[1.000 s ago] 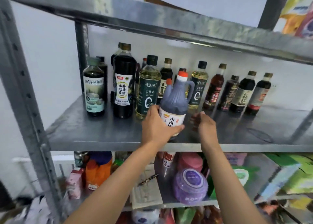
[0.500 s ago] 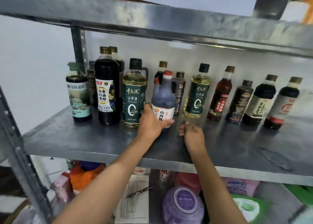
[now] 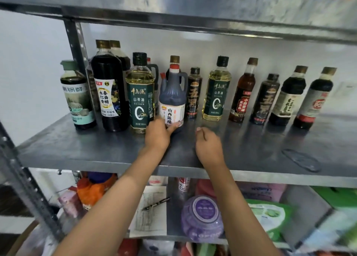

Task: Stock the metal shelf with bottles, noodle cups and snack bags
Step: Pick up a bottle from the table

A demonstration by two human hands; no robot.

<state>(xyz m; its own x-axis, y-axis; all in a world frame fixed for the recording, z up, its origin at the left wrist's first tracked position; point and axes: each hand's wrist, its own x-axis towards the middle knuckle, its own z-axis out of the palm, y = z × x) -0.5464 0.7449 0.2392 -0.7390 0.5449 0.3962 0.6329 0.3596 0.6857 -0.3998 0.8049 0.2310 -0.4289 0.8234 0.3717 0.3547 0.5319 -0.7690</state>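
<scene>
The row along the grey galvanised metal shelf [image 3: 77,151] is tight at its left end, and that is where trouble would start. From the left stand a dark-filled bottle with a pale green cap and a misty landscape label [image 3: 77,99], then a tall, round-shouldered black vinegar bottle with a gold cap [image 3: 109,93], then a faceted clear plastic bottle of yellow oil with a black cap and dark green label [image 3: 140,93]. Just beside that oil bottle, perhaps touching it, is the squat dark jug with a moulded handle, red-and-white cap and white label [image 3: 173,99], standing upright on the shelf.

The left hand [image 3: 157,134] is at the jug's base, thumb laid across the lower label; the other fingers are hidden behind the hand, so I cannot tell how firmly they hold. If that hand comes away with a sideways drag, the jug could knock the oil bottle and set the tall, narrow ones rocking on the slick, shiny steel.

The right hand [image 3: 208,145] hovers over bare shelf, its fingers loosely curled and gripping nothing. To its right the slim dark sauce bottle with gold lettering [image 3: 194,93] and the second yellow oil bottle [image 3: 217,91] stand close enough for a careless knuckle to catch them.
</scene>
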